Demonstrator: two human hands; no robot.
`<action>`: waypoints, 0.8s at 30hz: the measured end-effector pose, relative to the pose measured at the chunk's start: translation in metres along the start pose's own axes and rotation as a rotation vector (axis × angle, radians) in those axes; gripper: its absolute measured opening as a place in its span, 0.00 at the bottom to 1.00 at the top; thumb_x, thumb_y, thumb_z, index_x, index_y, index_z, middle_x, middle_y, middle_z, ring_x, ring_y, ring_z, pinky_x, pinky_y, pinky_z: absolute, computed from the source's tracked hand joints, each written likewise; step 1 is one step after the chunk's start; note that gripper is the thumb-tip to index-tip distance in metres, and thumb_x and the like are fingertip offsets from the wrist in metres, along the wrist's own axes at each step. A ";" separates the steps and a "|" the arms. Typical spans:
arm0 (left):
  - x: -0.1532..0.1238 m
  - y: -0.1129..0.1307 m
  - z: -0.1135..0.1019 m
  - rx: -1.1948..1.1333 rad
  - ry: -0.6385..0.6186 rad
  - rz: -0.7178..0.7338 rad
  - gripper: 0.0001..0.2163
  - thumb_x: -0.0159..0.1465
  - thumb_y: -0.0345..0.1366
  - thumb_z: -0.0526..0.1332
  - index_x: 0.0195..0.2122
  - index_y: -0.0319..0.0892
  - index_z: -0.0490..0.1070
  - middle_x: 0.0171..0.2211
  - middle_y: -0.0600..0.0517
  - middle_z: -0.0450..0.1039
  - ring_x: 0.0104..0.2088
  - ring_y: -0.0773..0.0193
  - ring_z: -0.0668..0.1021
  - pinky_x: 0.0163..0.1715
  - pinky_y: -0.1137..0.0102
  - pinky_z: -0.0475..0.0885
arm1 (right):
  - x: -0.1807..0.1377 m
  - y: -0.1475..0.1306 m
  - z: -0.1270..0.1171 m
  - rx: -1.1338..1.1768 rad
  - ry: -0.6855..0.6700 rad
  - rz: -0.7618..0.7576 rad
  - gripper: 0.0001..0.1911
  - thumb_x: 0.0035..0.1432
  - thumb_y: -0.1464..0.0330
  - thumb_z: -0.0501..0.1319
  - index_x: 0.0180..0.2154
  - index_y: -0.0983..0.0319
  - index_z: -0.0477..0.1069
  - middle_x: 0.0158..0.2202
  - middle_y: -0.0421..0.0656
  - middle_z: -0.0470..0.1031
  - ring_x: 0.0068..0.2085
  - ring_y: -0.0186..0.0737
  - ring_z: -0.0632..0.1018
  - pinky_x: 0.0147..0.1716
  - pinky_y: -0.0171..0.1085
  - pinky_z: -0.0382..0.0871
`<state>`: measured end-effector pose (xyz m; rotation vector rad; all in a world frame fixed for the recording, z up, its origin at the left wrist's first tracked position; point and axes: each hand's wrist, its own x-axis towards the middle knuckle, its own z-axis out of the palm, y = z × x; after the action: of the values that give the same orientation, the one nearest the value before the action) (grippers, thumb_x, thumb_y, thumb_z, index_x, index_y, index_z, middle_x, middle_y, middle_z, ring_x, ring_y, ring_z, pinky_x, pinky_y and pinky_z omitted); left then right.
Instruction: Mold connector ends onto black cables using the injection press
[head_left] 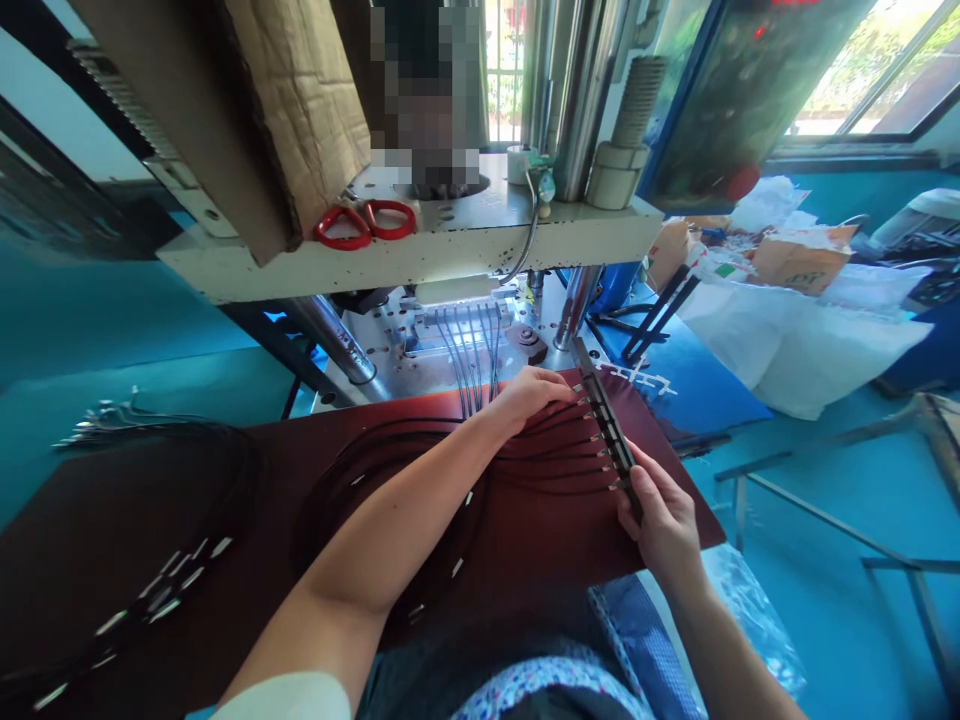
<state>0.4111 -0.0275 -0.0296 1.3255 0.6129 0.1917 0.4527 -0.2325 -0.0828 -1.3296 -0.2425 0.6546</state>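
Note:
My right hand (664,512) grips the near end of a long, narrow dark metal bar (609,425), which it holds tilted above the brown board (555,540). Along the bar's left edge, several black cables (551,457) end in small metal tips lined up at its slots. At the far part of the bar, my left hand (534,393) has its fingers closed on the end of one cable; the tip itself is partly covered by the fingers. Loops of the same cable run under my left forearm, and several strands lead up into the lit metal mould (457,330) of the press.
Red-handled scissors (388,220) lie on the press's cream plate (457,262), beside a cardboard piece (300,110). A bundle of black cables (225,470) rests at the board's left. Steel columns (341,340) flank the mould. White bags (795,340) stand at right, near a metal frame (825,495).

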 end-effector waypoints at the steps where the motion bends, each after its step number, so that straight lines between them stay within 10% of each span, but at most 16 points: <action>1: 0.000 0.001 0.001 -0.008 -0.007 0.000 0.04 0.46 0.28 0.62 0.16 0.37 0.70 0.10 0.58 0.61 0.12 0.76 0.61 0.14 0.77 0.51 | 0.000 -0.001 0.001 -0.006 0.002 0.014 0.24 0.49 0.57 0.67 0.49 0.56 0.73 0.26 0.37 0.68 0.20 0.25 0.63 0.13 0.23 0.58; 17: 0.009 -0.013 -0.009 0.052 -0.031 0.010 0.09 0.48 0.30 0.59 0.13 0.39 0.63 0.10 0.58 0.58 0.12 0.75 0.57 0.15 0.75 0.48 | 0.006 0.001 0.005 -0.243 -0.097 -0.049 0.30 0.48 0.52 0.65 0.51 0.59 0.72 0.35 0.44 0.75 0.25 0.32 0.70 0.20 0.29 0.65; 24: -0.005 -0.016 -0.034 0.654 0.256 0.474 0.06 0.54 0.34 0.60 0.32 0.41 0.72 0.25 0.55 0.68 0.26 0.68 0.69 0.29 0.73 0.63 | 0.025 -0.003 -0.001 -0.642 -0.293 -0.175 0.27 0.53 0.53 0.59 0.49 0.63 0.67 0.25 0.41 0.72 0.20 0.36 0.69 0.18 0.34 0.58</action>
<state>0.3856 -0.0049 -0.0466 2.0961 0.5880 0.5896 0.4739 -0.2193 -0.0849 -1.7915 -0.8523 0.6457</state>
